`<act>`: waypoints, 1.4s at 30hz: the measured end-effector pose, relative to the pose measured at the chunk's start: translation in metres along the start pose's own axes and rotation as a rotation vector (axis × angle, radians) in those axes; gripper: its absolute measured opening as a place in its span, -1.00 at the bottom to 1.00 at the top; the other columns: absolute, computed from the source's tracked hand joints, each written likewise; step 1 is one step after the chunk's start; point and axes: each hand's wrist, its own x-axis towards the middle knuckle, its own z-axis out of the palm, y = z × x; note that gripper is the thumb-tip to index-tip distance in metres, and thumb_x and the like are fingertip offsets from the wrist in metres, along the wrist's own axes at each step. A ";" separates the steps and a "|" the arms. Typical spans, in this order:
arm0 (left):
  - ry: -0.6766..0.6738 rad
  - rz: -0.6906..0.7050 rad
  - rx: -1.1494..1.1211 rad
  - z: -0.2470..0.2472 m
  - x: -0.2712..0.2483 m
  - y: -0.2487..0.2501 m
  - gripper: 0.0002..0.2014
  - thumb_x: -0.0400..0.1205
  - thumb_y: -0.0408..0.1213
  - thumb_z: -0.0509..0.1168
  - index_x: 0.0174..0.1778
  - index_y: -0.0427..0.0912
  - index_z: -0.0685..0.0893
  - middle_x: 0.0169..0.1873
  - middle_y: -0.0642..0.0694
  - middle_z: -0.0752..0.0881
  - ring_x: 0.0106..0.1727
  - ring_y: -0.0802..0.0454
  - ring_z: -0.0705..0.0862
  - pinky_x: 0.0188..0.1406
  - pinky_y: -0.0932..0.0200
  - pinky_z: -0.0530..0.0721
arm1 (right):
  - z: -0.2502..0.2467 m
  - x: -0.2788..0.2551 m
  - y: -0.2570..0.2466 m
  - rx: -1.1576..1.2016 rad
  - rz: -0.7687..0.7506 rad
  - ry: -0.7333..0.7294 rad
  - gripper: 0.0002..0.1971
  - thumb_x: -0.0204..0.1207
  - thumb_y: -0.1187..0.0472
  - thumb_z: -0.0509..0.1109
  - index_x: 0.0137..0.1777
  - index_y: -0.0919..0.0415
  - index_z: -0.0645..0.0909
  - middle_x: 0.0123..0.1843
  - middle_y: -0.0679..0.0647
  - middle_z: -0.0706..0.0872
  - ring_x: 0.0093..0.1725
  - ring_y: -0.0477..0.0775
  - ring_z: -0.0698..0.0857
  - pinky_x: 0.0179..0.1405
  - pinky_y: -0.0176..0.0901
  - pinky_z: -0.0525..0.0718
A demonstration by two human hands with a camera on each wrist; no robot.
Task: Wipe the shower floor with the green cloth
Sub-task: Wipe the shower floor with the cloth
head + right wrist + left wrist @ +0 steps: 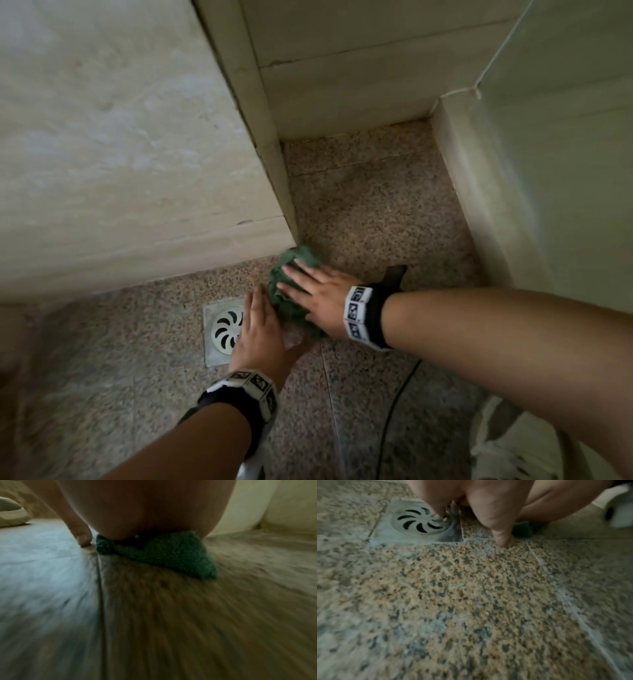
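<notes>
Flat-palmed, our right hand [322,301] presses the bunched green cloth [294,291] onto the speckled shower floor [376,212], fingers straight, nothing pinched. Just beside it, our left hand [258,329] rests open, fingertips on the floor drain [219,329]. We judge wiping underway at the tiled wall corner [284,219]; how much of the floor is already wiped cannot be told. Both forearms reach forward, low.
</notes>
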 end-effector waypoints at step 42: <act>-0.090 0.039 0.242 -0.017 0.012 -0.012 0.23 0.52 0.45 0.20 0.68 -0.29 -0.42 0.67 -0.23 -0.44 0.70 -0.20 -0.40 0.71 -0.12 -0.24 | 0.015 -0.058 0.083 0.061 0.447 0.089 -0.30 0.72 -0.23 -0.05 0.75 -0.03 -0.22 0.76 0.02 -0.32 0.73 0.20 0.00 0.69 0.11 0.01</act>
